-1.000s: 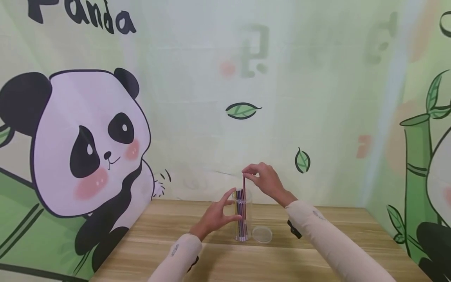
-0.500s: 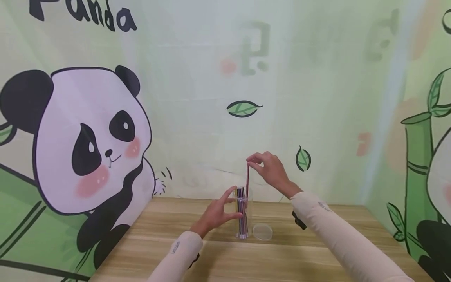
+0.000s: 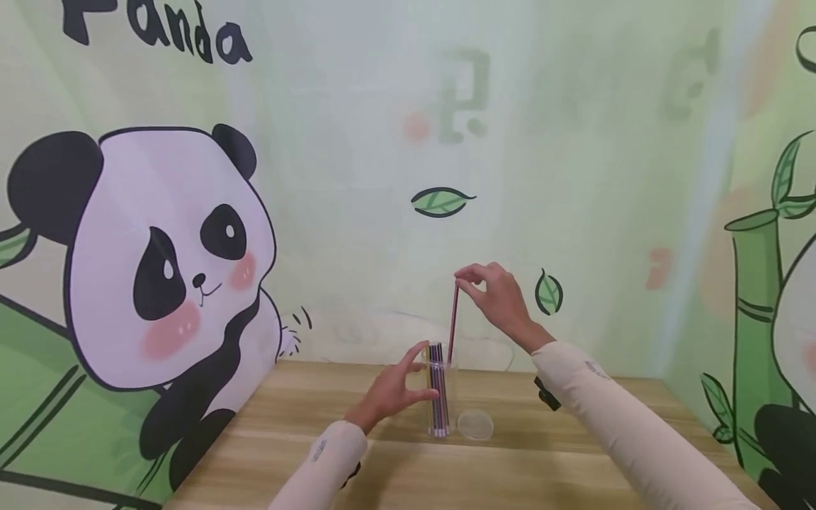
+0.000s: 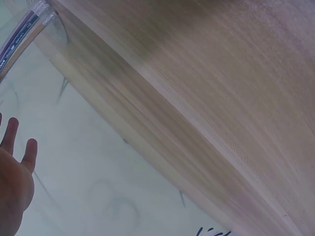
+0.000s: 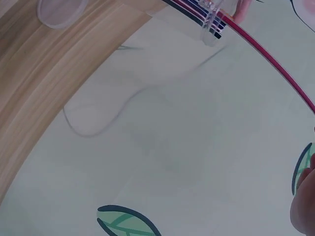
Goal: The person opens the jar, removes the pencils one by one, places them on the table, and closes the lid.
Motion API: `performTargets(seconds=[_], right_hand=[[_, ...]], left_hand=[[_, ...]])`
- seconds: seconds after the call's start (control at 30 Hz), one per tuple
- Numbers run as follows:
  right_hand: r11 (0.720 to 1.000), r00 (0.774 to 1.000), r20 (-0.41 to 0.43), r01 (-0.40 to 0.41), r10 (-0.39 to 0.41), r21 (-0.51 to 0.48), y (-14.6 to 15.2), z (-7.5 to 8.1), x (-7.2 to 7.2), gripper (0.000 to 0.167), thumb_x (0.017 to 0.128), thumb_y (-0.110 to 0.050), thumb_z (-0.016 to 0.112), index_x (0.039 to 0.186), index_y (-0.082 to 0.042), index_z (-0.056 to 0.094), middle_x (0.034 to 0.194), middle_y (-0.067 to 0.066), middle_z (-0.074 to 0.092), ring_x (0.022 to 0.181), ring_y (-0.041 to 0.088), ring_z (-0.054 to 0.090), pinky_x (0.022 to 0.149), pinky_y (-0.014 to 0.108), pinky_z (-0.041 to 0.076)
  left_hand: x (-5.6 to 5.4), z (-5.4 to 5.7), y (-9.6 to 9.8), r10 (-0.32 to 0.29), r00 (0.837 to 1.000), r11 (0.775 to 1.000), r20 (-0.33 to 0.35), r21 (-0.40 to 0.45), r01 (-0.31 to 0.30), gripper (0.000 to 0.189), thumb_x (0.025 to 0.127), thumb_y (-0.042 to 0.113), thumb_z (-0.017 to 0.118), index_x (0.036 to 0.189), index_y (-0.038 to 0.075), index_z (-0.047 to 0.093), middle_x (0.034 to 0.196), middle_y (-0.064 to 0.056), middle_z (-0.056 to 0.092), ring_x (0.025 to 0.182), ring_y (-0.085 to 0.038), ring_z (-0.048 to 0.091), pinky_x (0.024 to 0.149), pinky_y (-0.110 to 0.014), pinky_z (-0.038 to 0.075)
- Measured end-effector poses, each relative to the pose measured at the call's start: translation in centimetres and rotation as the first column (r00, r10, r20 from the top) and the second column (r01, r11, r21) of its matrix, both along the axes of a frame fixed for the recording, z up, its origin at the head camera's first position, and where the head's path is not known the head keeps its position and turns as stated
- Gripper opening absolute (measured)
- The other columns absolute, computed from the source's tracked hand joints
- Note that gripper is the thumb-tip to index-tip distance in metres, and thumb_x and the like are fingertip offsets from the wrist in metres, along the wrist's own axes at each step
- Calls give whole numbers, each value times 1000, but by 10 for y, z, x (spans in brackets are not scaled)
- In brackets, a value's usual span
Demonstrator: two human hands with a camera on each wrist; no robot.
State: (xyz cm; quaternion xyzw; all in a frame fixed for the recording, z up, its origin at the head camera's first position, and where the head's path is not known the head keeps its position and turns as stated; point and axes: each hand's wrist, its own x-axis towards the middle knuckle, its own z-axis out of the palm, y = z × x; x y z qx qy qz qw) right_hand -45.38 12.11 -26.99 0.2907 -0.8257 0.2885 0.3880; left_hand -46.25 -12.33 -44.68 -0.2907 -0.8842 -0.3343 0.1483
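Note:
A clear cylindrical pencil tub (image 3: 453, 397) stands upright on the table, with several dark pencils (image 3: 438, 411) inside it. My left hand (image 3: 385, 389) holds the tub from its left side, thumb across the front and a finger up by the rim. Above the tub, my right hand (image 3: 500, 297) pinches a red pencil (image 3: 453, 322) by its top end. Most of that pencil is out of the tub, its lower end still at the mouth. In the right wrist view the red pencil (image 5: 275, 59) slants past the tub's rim. The left wrist view catches pencil ends (image 4: 19, 42) in the corner.
A round clear lid (image 3: 476, 425) lies on the wooden table (image 3: 306, 418) just right of the tub. Behind the table hangs a pale green cloth wall (image 3: 357, 248) printed with a panda (image 3: 172, 170) and leaves.
My right hand has risen and shifted slightly right, drawing the red pencil farther up out of the tub. The left hand and the tub have stayed in place.

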Motion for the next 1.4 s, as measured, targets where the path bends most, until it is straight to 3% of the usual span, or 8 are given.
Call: performTargets(seconds=[0.3, 0.57, 0.77, 1.0, 1.2, 1.4], right_hand=[[998, 998, -55, 0, -4, -68, 1, 13, 3, 18, 98, -20, 75, 113, -10, 77, 101, 7, 79, 93, 27, 63, 78, 40, 49], [995, 995, -102, 12, -22, -100, 3, 22, 9, 17, 98, -19, 75, 112, -10, 78, 99, 7, 77, 92, 26, 62, 76, 39, 48], [992, 996, -81, 23, -33, -123, 12, 25, 11, 19, 98, -18, 74, 115, -10, 77, 101, 9, 77, 94, 27, 61, 78, 40, 46], [993, 997, 5, 71, -70, -94, 32, 8, 8, 18, 99, -19, 74, 113, -8, 78, 100, 10, 79, 91, 29, 61, 78, 41, 44], [995, 996, 45, 83, -80, -49, 49, -15, 6, 16, 97, -16, 75, 109, -6, 79, 97, 12, 79, 87, 30, 63, 71, 38, 43], [996, 984, 152, 91, -89, -6, 61, -41, 5, 16, 98, -16, 73, 109, -6, 78, 96, 11, 80, 85, 27, 66, 65, 34, 44]], left_hand=[[-3, 0, -1, -4, 999, 1000, -42, -7, 4, 99, 84, 46, 85, 163, 34, 27, 132, -18, 69, 119, -42, 67, 106, -58, 48], [-4, 1, 0, -4, 999, 1000, -31, -15, 4, 98, 84, 50, 83, 162, 43, 23, 134, -18, 68, 123, -44, 64, 106, -61, 47], [-2, 1, 0, 3, 1000, 1000, -28, -21, -4, 98, 84, 50, 83, 162, 42, 24, 135, -16, 68, 123, -41, 65, 106, -61, 47], [-1, -1, -1, 9, 1000, 1000, -15, -15, -9, 100, 84, 49, 84, 163, 34, 26, 135, -17, 68, 123, -42, 65, 105, -63, 47], [-2, -1, -1, 18, 1000, 999, -4, -32, -18, 99, 84, 50, 84, 162, 41, 23, 136, -15, 67, 126, -40, 64, 107, -61, 46], [-1, 1, 0, 12, 1000, 1000, -4, -24, -12, 99, 84, 48, 85, 161, 42, 24, 135, -15, 68, 125, -41, 64, 107, -62, 46]])
